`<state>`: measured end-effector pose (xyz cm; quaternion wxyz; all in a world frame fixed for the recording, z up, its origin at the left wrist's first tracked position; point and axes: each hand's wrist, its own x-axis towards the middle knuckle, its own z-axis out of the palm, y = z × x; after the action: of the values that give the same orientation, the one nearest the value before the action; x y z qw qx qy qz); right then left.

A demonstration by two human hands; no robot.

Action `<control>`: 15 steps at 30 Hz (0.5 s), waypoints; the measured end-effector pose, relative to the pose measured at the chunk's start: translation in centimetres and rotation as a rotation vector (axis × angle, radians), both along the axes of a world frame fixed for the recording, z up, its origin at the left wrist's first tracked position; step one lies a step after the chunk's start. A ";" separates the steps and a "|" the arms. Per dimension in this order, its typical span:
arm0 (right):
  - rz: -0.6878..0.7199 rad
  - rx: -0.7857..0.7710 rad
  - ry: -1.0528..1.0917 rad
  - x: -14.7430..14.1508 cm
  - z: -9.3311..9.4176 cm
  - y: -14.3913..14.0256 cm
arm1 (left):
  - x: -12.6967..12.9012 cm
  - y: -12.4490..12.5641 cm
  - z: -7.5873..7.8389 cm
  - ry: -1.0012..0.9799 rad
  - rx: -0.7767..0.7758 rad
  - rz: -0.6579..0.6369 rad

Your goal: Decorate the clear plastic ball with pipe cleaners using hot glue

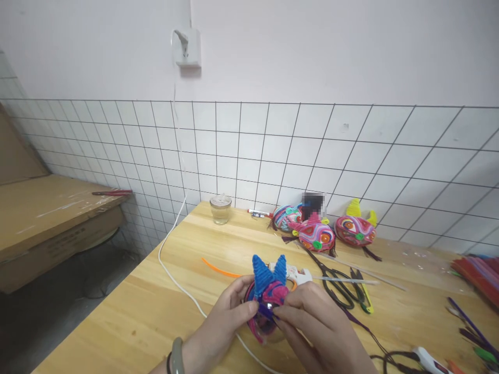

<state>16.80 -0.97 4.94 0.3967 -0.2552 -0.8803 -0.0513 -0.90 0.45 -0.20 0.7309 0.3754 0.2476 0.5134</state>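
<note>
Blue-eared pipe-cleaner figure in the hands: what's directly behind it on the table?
Behind the figure: a white glue gun, part of an orange pipe cleaner. Both hands cover whatever is under it.

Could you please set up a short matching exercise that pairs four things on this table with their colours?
Things:
1. ears of the figure in both hands
2. loose pipe cleaner on the table
3. cable over the table edge
4. horns of the far figure

Colours:
A. white
B. yellow
C. blue
D. orange

Pairs: 1-C, 2-D, 3-A, 4-B
</note>
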 end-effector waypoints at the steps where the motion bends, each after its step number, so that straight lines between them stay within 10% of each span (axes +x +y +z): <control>1: 0.007 0.003 0.003 0.0 0.0 0.0 | 0.0 0.0 0.0 -0.002 0.001 -0.001; 15: 0.020 -0.280 0.250 1.4 1.5 -0.2 | -0.7 0.4 0.2 -0.026 0.060 -0.018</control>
<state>18.15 -1.14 6.48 0.4641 -0.3034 -0.8252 0.1079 -1.62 0.81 -0.03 0.7270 0.3928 0.2191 0.5188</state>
